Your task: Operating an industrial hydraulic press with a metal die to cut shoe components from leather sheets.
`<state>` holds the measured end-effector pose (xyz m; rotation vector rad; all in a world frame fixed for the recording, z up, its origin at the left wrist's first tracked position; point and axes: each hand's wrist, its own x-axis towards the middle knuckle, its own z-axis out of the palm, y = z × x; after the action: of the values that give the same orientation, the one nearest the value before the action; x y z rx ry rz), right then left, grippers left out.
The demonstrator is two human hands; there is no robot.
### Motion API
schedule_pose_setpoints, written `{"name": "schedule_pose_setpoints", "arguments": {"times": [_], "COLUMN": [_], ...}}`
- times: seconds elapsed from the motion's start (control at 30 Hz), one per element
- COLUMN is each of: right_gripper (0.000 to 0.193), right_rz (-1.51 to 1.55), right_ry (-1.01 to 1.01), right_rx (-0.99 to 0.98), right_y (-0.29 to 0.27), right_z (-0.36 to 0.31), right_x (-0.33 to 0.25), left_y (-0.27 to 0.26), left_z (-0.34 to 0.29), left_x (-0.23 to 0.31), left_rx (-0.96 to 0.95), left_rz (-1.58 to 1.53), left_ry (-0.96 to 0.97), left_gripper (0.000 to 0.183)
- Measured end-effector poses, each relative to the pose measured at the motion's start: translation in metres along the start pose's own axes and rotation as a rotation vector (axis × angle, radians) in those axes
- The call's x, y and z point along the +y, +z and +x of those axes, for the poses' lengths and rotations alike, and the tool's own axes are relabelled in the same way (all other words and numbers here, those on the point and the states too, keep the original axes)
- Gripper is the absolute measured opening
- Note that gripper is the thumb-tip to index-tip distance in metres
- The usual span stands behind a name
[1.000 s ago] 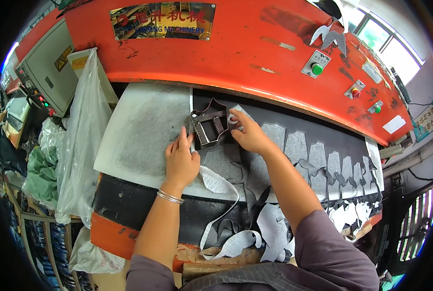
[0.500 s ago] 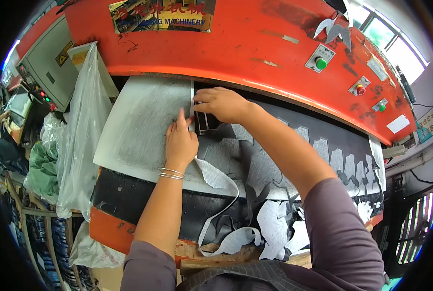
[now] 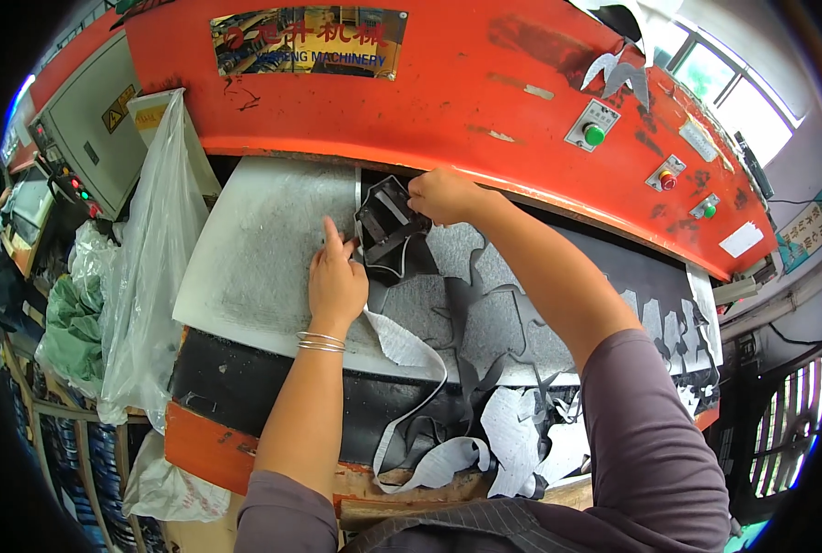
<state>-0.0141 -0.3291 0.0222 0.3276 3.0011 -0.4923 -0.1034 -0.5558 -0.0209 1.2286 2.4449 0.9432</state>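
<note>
A black metal cutting die (image 3: pixel 391 224) with thin edges and inner crossbars lies tilted on dark sheet material (image 3: pixel 411 301) at the bed's far middle. My right hand (image 3: pixel 443 195) grips its upper right side, fingers bent around the rim. Against its lower left side rests my left hand (image 3: pixel 337 281), index finger stretched forward and the others partly bent; whether its fingertips touch the die I cannot tell. Grey-white cut shapes and dark offcuts cover the sheet to the right. A pale strip (image 3: pixel 402 346) trails from beside my left hand toward the near edge.
The red press beam (image 3: pixel 485 101) spans the far side, with a green button (image 3: pixel 593 135) and a red button (image 3: pixel 668 180). A pale cutting board (image 3: pixel 245 249) lies on the left. Scraps (image 3: pixel 512 433) hang at the near edge; clear plastic (image 3: pixel 144 276) hangs left.
The die has come out from under the beam's edge toward me and tilted, its inside now visible. My right hand shifted right with it; my left hand moved slightly nearer to me.
</note>
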Motion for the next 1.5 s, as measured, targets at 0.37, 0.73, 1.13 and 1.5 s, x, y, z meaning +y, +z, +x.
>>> {"name": "schedule_pose_setpoints", "arguments": {"times": [0.37, 0.73, 1.13, 1.5], "right_gripper": [0.024, 0.062, 0.019, 0.063], "right_rz": [0.588, 0.836, 0.548, 0.773], "right_ry": [0.512, 0.441, 0.272, 0.329], "right_rx": [-0.194, 0.456, 0.689, 0.6], "right_y": [0.013, 0.087, 0.098, 0.103], "right_z": [-0.003, -0.083, -0.074, -0.089], "right_x": [-0.013, -0.045, -0.051, -0.056], "left_y": [0.0, -0.006, 0.002, -0.004], "left_z": [-0.003, 0.006, 0.005, 0.007], "left_x": [-0.007, -0.012, -0.013, -0.035], "left_rx": [-0.006, -0.081, -0.066, -0.135], "left_rz": [0.068, 0.122, 0.087, -0.063], "left_ry": [0.037, 0.087, 0.102, 0.133], "left_gripper": [0.066, 0.066, 0.066, 0.062]}}
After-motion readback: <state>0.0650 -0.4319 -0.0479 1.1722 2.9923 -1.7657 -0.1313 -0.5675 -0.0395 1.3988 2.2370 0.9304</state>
